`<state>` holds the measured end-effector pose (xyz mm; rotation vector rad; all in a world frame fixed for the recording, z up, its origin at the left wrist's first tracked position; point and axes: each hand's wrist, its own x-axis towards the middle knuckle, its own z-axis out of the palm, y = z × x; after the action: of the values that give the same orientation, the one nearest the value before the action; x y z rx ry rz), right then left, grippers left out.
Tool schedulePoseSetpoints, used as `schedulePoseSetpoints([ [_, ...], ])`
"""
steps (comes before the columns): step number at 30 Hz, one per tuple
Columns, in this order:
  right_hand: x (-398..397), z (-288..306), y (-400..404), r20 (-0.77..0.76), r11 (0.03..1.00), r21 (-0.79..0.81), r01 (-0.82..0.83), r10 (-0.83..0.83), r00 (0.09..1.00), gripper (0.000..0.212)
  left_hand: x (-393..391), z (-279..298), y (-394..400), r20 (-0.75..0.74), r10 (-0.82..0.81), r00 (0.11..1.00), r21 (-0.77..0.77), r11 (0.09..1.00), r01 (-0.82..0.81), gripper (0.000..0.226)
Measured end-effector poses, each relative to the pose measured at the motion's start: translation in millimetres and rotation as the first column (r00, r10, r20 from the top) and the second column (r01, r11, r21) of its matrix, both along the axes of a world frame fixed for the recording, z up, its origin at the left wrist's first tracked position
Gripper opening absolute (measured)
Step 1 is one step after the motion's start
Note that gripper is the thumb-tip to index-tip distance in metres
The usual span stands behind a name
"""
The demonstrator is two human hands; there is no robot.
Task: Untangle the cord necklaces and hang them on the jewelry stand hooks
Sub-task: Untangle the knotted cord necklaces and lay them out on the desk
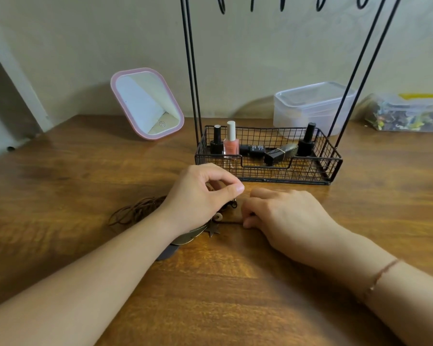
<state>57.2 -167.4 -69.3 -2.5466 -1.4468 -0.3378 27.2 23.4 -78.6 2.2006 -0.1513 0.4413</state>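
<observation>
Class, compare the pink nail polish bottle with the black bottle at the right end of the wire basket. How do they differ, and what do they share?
The pink nail polish bottle is peach-pink with a white cap; the black bottle is dark, cap included. The pink nail polish bottle stands toward the left end of the wire basket, next to another dark bottle; the black bottle stands near the right end. The pink nail polish bottle looks slimmer, the black bottle squatter. Both stand upright inside the basket.

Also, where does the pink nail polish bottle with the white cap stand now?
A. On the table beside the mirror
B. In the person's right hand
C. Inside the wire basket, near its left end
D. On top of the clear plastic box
C: the pink nail polish bottle stands upright inside the wire basket, near the left end, next to a black bottle.
</observation>
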Motion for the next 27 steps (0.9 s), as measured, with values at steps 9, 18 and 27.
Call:
schedulePoseSetpoints([
  [9,12,13,-26,-0.137,0.944,0.309,0.120,-0.080,0.987,0.017,-8,-1,-9,0.076,-0.221,0.972,0.430,0.887,0.168,0.017],
  [18,39,31,-77,-0.272,0.800,0.428,0.421,-0.330,0.904,0.014,-1,2,9,-0.022,-0.113,0.993,0.370,0.922,0.113,0.015],
  [27,51,27,-85,-0.292,0.808,0.285,0.515,-0.438,0.850,0.016,1,16,26,-0.029,0.026,0.999,0.399,0.917,-0.012,0.017],
])
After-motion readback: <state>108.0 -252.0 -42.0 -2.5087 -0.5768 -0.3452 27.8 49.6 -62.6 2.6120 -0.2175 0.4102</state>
